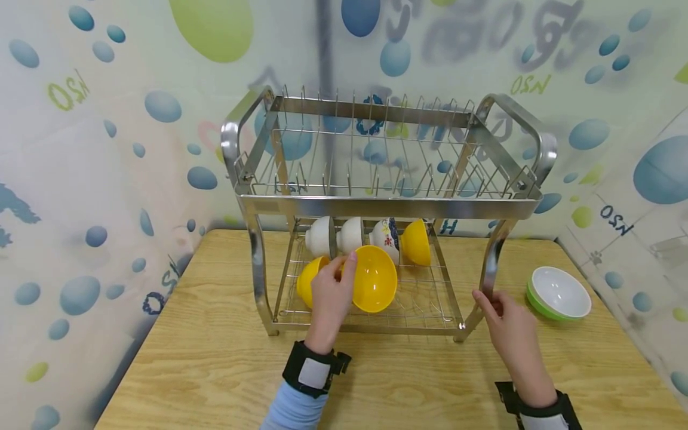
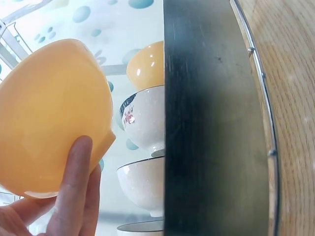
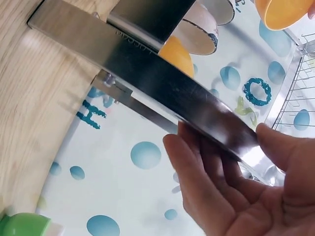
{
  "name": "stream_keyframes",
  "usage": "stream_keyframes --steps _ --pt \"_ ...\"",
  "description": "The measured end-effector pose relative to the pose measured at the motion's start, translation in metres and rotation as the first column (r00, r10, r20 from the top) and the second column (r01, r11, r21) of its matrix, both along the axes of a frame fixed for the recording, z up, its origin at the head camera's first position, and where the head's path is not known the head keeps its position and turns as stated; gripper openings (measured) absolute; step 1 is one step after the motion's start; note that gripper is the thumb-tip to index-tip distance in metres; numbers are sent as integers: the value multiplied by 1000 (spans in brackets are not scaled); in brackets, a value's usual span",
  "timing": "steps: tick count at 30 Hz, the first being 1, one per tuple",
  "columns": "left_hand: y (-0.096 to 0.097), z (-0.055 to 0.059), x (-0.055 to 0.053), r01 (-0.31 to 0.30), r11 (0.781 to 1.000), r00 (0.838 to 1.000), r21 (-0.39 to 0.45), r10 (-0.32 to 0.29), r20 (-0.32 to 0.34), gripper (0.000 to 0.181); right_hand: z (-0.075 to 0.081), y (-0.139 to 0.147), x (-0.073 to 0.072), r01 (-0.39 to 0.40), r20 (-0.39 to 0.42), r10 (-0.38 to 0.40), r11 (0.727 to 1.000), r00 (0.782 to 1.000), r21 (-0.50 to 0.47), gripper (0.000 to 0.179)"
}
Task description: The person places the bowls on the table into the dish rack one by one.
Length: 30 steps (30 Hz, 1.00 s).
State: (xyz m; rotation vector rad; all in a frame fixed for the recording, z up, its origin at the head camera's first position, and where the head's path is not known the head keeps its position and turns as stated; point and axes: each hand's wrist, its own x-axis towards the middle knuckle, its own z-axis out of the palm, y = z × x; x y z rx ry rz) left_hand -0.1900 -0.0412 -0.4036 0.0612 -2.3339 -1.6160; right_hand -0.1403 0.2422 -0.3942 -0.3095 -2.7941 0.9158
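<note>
My left hand (image 1: 332, 292) pinches a yellow bowl (image 1: 376, 279) by its left side over the lower shelf of a metal dish rack (image 1: 376, 208). In the left wrist view, fingers (image 2: 74, 187) lie against the outside of the yellow bowl (image 2: 54, 108), close to its foot. Another yellow bowl (image 1: 306, 283) sits on the lower shelf just left of it, partly covered by the hand. My right hand (image 1: 510, 328) grips the rack's front right leg (image 1: 491, 257); in the right wrist view, thumb and fingers stand on either side of that metal leg (image 3: 197, 103).
Along the back of the lower shelf, two white bowls (image 1: 321, 237), a flower-patterned bowl (image 1: 384, 239) and a yellow bowl (image 1: 416, 242) stand on their sides. A green bowl with white inside (image 1: 560, 292) is on the wooden table (image 1: 215, 370) at right. Wire prongs line the upper shelf.
</note>
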Motion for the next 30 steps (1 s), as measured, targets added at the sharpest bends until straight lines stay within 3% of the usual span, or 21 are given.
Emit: stream_keyframes --steps 9,18,23,30 --pt "-3 0 -1 -70 993 992 -98 59 -111 49 0 -3 -2 -38 21 38 999 999 -8 50" --pt "0 1 2 -201 946 973 -253 164 -160 46 1 -4 -2 -62 74 63 998 995 -15 51" --pt "2 -2 3 -265 906 954 -329 198 -223 51 1 -4 -1 -64 75 65 998 995 -17 51" --pt "5 -8 1 -369 811 906 -453 206 -369 53 1 -4 0 -79 61 79 997 995 -3 46"
